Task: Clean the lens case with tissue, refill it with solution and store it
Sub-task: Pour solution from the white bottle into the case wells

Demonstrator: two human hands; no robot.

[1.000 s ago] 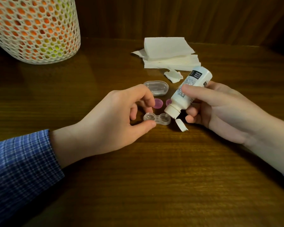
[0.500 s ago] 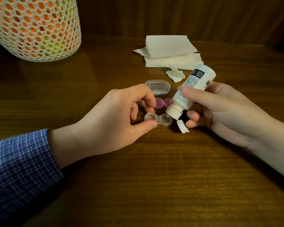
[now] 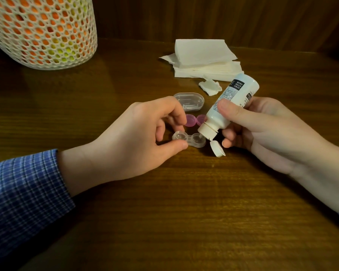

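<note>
Head view: bottle (image 3: 231,106) in right hand (image 3: 262,126) had tipped steeper, nozzle now over right well of case (image 3: 189,140). Left hand (image 3: 137,137) kept pinching case's left well mid-counter (image 3: 164,212). Refill underway; caps (image 3: 194,120) off.

So there's just the one camera, strapped to the person's head, looking forward and down at a wooden table (image 3: 184,212) from pretty close up, with both forearms coming in from the bottom corners and the left hand (image 3: 133,137) and right hand (image 3: 262,130) meeting around the middle of the frame. It's a wide-angle lens, so it reaches all the way back to the mesh basket (image 3: 41,32) at top left and the dark wood panelling (image 3: 223,18) behind the table. No second view, so nothing overlaps with it.
</note>
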